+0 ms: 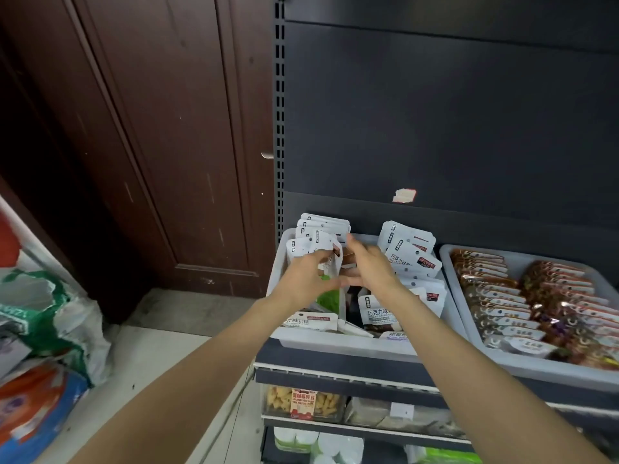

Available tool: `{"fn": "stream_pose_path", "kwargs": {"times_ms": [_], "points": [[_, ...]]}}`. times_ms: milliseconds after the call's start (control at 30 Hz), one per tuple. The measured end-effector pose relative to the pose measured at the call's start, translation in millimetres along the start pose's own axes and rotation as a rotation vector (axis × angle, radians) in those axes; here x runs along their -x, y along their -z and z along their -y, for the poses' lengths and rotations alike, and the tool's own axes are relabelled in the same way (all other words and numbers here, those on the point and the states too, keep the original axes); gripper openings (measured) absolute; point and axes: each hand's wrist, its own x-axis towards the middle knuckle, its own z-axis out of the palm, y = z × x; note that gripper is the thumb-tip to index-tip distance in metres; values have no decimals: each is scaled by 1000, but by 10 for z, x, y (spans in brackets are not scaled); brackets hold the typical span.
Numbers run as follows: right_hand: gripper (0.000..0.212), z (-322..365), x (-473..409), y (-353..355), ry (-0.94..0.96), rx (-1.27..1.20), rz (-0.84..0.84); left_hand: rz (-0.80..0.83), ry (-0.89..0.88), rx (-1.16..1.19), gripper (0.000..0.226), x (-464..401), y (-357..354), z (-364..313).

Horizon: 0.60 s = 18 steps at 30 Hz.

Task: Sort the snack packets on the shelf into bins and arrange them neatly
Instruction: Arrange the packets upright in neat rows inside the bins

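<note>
1. Both bare hands are reached into the left bin [281, 262], a pale grey tub set at the left end of the top shelf [335, 358].
2. A white snack packet [330, 259] is gripped upright by the left hand [303, 279]; its fingers [318, 257] are curled closed around the packet's lower part.
3. The right hand [368, 266] is seen just beside the left, over the bin's middle; its fingers [351, 244] are stretched out and spread, and whether anything is touched by them cannot be told.
4. More white packets [410, 252] are stood in rows along the bin's back, and others [376, 311] are laid loosely toward its front edge.
5. A second grey bin [450, 279] is placed touching or just beside the first, on its right, and is filled with tidy rows of brown packets [495, 296].
6. On the lower shelf, a clear box of yellowish snacks [301, 401] is seen.
</note>
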Motion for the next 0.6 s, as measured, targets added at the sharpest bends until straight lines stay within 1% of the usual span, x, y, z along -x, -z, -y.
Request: {"fn": "stream_pose_path", "kwargs": {"times_ms": [33,67,133,200,267,300,367,400,433,467,500,533,567,600], "points": [[39,5,1,2,-49,-110,34,-41,-4,25,59,5,47,-3],[36,15,9,4,-55,-156,75,-65,2,51,54,10,90,4],[27,53,46,-17,-23,-177,157,-75,-2,91,49,17,155,26],[26,88,67,-61,-15,-196,210,-59,-8,118,42,26,208,56],[29,106,70,-93,-16,-228,223,-42,32,200,34,-2,258,149],[30,105,74,-98,-3,-211,211,-34,56,255,28,-11,293,190],[26,64,55,-88,50,-72,112,-41,75,316,22,-16,380,231],[33,46,46,-68,76,2,68,-57,70,332,25,-20,430,233],[48,31,41,-40,86,44,50,-69,51,347,27,-29,488,215],[63,27,44,-17,84,31,49,-67,30,356,27,-41,542,193],[70,27,52,-2,78,-6,54,-52,9,361,27,-61,586,174],[69,19,41,14,87,-47,50,-32,-13,356,26,-84,618,153],[60,19,41,27,98,-79,28,-18,-35,339,25,-98,630,141],[46,26,47,37,107,-89,-4,-19,-51,315,25,-109,624,143]]}}
